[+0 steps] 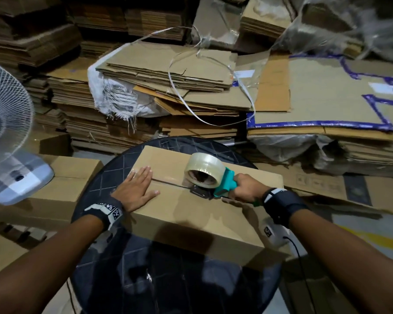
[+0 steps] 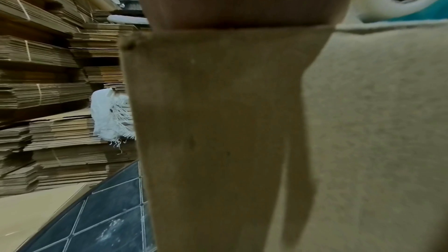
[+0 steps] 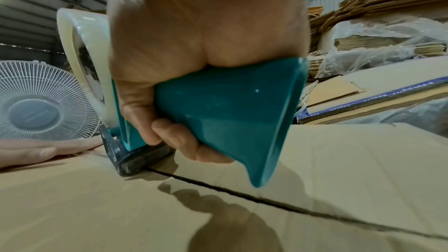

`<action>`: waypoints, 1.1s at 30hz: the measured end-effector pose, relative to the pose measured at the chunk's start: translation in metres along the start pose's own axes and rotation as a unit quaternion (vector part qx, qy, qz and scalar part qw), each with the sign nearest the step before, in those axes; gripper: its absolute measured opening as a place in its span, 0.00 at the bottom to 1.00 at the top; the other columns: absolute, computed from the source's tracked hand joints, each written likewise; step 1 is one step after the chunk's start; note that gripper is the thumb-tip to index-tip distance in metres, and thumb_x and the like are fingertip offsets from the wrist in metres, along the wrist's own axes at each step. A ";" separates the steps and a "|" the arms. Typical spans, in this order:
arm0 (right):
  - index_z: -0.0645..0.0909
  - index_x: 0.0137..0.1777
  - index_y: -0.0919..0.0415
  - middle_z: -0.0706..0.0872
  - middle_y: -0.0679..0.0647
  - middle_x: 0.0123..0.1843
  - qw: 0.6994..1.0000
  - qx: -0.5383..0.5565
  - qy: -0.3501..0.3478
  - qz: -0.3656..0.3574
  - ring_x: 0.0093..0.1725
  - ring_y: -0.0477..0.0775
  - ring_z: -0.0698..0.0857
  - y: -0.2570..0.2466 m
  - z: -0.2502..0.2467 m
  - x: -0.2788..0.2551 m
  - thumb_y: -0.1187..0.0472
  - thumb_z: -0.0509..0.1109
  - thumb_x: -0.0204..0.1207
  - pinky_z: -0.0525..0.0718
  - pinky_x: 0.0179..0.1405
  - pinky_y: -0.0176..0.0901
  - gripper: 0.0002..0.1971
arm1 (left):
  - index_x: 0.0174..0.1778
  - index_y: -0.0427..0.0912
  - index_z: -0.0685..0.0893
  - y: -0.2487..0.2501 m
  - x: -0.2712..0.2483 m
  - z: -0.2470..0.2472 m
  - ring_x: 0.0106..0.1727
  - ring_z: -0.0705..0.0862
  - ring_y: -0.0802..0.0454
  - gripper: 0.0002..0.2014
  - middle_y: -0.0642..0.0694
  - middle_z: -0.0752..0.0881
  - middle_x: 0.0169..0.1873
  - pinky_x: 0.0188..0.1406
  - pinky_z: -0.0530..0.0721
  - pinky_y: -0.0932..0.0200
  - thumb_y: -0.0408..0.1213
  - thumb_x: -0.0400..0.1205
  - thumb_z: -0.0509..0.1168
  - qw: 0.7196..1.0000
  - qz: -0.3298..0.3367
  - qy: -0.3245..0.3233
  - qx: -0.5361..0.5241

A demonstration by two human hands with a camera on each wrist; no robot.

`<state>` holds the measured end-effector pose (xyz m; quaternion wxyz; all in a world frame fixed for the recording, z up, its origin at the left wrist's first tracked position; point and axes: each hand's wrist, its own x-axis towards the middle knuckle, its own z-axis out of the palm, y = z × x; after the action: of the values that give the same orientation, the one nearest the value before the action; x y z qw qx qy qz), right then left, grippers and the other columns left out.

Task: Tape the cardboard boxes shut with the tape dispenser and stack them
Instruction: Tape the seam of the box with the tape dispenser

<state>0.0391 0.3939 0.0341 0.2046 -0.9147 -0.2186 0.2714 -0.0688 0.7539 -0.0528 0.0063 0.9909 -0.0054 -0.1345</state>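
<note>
Gripping the teal plastic tape dispenser [image 1: 222, 184], the right hand [image 1: 245, 188] is pressing it on the box seam. The left hand [image 1: 136, 189] is lying flat, fingers straight, on the smooth brown cardboard box [image 1: 191, 214] at frame centre. No writing is readable.

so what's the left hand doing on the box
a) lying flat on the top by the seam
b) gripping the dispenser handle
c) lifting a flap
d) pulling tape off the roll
a: the left hand lies flat with straight fingers on the box top, while the right hand grips the tape dispenser.
</note>
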 end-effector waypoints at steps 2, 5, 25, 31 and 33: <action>0.85 0.43 0.54 0.90 0.51 0.39 1.000 0.020 -0.006 0.001 0.39 0.52 0.86 0.003 0.001 -0.001 0.57 0.73 0.64 0.86 0.40 0.43 0.08 | 0.88 0.39 0.43 -0.002 0.000 0.003 0.89 0.41 0.51 0.56 0.42 0.43 0.88 0.86 0.39 0.50 0.77 0.72 0.21 1.000 -0.002 0.011 0.000; 0.84 0.45 0.54 0.89 0.52 0.41 0.999 0.045 -0.020 0.001 0.42 0.52 0.87 0.010 0.002 -0.001 0.59 0.75 0.68 0.88 0.43 0.46 0.07 | 0.89 0.39 0.44 -0.002 0.000 0.005 0.89 0.42 0.51 0.59 0.43 0.44 0.88 0.86 0.39 0.51 0.79 0.70 0.19 1.000 0.001 0.028 -0.004; 0.86 0.35 0.53 0.88 0.47 0.30 0.999 0.007 -0.030 0.045 0.33 0.47 0.85 0.100 -0.040 -0.063 0.58 0.77 0.61 0.82 0.31 0.33 0.04 | 0.89 0.39 0.44 0.001 -0.003 0.004 0.88 0.42 0.52 0.57 0.44 0.43 0.88 0.85 0.39 0.52 0.79 0.72 0.23 1.000 -0.004 0.024 0.002; 0.88 0.46 0.53 0.91 0.53 0.43 0.994 -0.062 -0.015 0.089 0.44 0.56 0.89 0.132 -0.037 -0.069 0.48 0.77 0.56 0.90 0.51 0.60 0.18 | 0.89 0.39 0.44 0.009 -0.002 0.002 0.89 0.42 0.49 0.63 0.43 0.42 0.88 0.86 0.41 0.48 0.83 0.66 0.20 0.999 -0.032 0.006 -0.002; 0.86 0.52 0.51 0.90 0.51 0.49 0.993 -0.063 0.001 0.099 0.48 0.52 0.87 0.146 -0.030 -0.068 0.46 0.80 0.58 0.89 0.54 0.56 0.22 | 0.89 0.39 0.44 0.019 -0.004 0.002 0.89 0.42 0.48 0.63 0.42 0.42 0.88 0.86 0.41 0.46 0.83 0.67 0.21 0.999 -0.031 0.009 -0.012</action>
<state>0.0477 0.2319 0.0127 0.1190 -0.9433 -0.1436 0.2746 -0.0737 0.7349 -0.0532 0.0140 0.9916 0.0272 -0.1255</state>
